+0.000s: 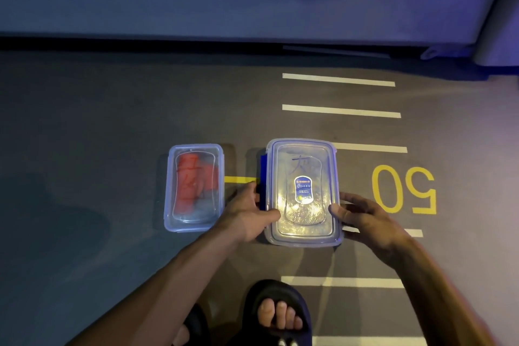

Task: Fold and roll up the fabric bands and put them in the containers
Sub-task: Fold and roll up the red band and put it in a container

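Dark grey floor (112, 121) fills most of the frame, w/ white painted stripes (338, 79) stacked down the right-centre and a yellow "50" (404, 189) at mid-right, reading upside down from here. Pale ledge or wall base (224, 5) runs across the top.

Larger clear container (302, 192) sits at centre, lid on, blue label mid-lid and a hand-drawn mark above it; glare hides the contents, can't tell what's inside. A blue clip shows along its left edge.

Smaller clear container (193, 187) lies just left of it, apart, lid on, w/ red fabric bands (188, 185) visible through the lid, towards its left half.

Left hand (248, 213) is at the larger container's lower-left side, thumb laid on the lid rim, fingers curled down the side wall. Right hand (362, 213) mirrors it at the lower-right, thumb on the lid edge, fingers round the side. Both grip the box.

Bottom centre: a foot in a dark sandal (276, 314), part of a second at its left.
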`<state>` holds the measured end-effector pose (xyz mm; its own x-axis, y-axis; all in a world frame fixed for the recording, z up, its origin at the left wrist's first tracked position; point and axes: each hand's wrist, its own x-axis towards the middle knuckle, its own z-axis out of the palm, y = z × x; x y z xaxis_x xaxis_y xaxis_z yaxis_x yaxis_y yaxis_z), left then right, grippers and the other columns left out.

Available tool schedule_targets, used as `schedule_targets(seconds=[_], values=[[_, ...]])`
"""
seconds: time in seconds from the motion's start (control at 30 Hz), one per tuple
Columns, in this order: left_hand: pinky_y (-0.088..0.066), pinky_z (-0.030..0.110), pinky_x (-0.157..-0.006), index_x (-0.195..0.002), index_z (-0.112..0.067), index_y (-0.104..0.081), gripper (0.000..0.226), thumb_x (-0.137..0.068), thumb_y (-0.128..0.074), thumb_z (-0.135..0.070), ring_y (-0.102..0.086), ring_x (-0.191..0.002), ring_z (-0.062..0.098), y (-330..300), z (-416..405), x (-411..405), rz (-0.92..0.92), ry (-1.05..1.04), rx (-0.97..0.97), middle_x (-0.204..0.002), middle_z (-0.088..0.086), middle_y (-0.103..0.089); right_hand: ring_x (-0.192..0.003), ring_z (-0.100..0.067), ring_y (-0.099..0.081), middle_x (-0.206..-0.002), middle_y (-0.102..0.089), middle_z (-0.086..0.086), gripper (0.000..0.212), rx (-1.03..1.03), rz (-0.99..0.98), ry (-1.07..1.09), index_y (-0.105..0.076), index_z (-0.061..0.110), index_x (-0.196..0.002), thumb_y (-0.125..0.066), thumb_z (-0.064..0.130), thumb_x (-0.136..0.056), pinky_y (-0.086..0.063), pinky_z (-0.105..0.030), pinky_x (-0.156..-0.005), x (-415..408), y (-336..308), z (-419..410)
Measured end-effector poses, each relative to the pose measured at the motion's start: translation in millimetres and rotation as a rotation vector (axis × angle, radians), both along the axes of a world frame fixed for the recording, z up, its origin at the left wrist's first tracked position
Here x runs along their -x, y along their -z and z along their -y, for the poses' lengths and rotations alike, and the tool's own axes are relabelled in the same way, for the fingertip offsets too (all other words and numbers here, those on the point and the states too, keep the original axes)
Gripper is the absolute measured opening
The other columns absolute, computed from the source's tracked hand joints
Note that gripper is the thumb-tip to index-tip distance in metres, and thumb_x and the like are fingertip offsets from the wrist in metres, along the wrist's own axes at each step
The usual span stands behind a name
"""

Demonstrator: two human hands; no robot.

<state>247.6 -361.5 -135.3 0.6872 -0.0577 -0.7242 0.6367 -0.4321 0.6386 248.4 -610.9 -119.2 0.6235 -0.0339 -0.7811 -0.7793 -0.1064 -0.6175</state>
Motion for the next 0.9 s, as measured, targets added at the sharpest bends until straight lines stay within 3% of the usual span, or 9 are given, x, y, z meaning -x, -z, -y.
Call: schedule_targets(seconds=[0.1,0.23,0.3,0.4,0.5,0.7,0.9], values=[[-0.06,0.042,-0.085,-0.12,-0.027,-0.057,0.061,-0.066,-0.085,-0.027,-0.07,-0.087,0.015,0,-2,-1,0.022,-0.042,0.016,-0.099,-0.009,-0.069,-0.082,-0.017,-0.075,-0.102,-0.074,-0.009,0.032,0.036,0.056,-0.036,-0.067,0.016,-0.118,-0.077,0.014,-0.087,-0.06,-0.023,-0.06,-3,-4,-1],[-0.049,0.021,-0.068,-0.125,-0.026,-0.06,0.05,-0.08,-0.081,-0.017,-0.065,-0.078,0.01,0,0,4,0.124,0.036,-0.048,-0.097,-0.006,-0.067,-0.078,-0.02,-0.071,-0.096,-0.068,-0.006,0.018,0.205,0.178,-0.066,-0.067,0.022,-0.104,-0.077,0.017,-0.089,-0.056,-0.019,-0.052,1,-3,-7],[-0.05,0.02,-0.071,-0.126,-0.027,-0.061,0.049,-0.082,-0.08,-0.02,-0.064,-0.084,0.012,-2,1,5,0.157,0.066,-0.08,-0.104,-0.004,-0.066,-0.079,-0.019,-0.068,-0.094,-0.066,0.0,0.021,0.33,0.227,-0.111,-0.063,0.026,-0.106,-0.076,0.019,-0.091,-0.059,-0.024,-0.058,3,1,-9],[-0.057,0.034,-0.09,-0.125,-0.029,-0.06,0.047,-0.081,-0.079,-0.027,-0.065,-0.101,0.018,-4,3,4,0.169,0.119,-0.141,-0.114,-0.002,-0.062,-0.083,-0.021,-0.069,-0.09,-0.065,0.008,0.02,0.449,0.254,-0.191,-0.06,0.028,-0.107,-0.074,0.022,-0.094,-0.062,-0.043,-0.077,3,6,-10],[-0.053,0.038,-0.099,-0.125,-0.025,-0.059,0.046,-0.083,-0.078,-0.031,-0.06,-0.108,0.021,-9,7,1,0.165,0.165,-0.231,-0.118,-0.002,-0.054,-0.084,-0.023,-0.069,-0.087,-0.067,0.011,0.013,0.553,0.287,-0.272,-0.062,0.026,-0.101,-0.073,0.023,-0.094,-0.061,-0.049,-0.081,2,7,-12],[-0.049,0.035,-0.101,-0.128,-0.019,-0.058,0.047,-0.086,-0.076,-0.032,-0.053,-0.118,0.024,-18,17,-3,0.194,0.23,-0.372,-0.125,0.002,-0.049,-0.083,-0.032,-0.068,-0.096,-0.07,-0.007,0.016,0.735,0.357,-0.383,-0.072,0.009,-0.102,-0.071,0.022,-0.093,-0.06,-0.044,-0.075,3,7,-18],[-0.048,0.034,-0.101,-0.131,-0.018,-0.055,0.048,-0.089,-0.074,-0.03,-0.052,-0.121,0.024,-24,18,-2,0.189,0.254,-0.363,-0.126,0.001,-0.047,-0.084,-0.033,-0.067,-0.098,-0.07,-0.008,0.015,0.773,0.34,-0.396,-0.073,0.009,-0.1,-0.07,0.022,-0.093,-0.058,-0.04,-0.075,3,6,-20]])
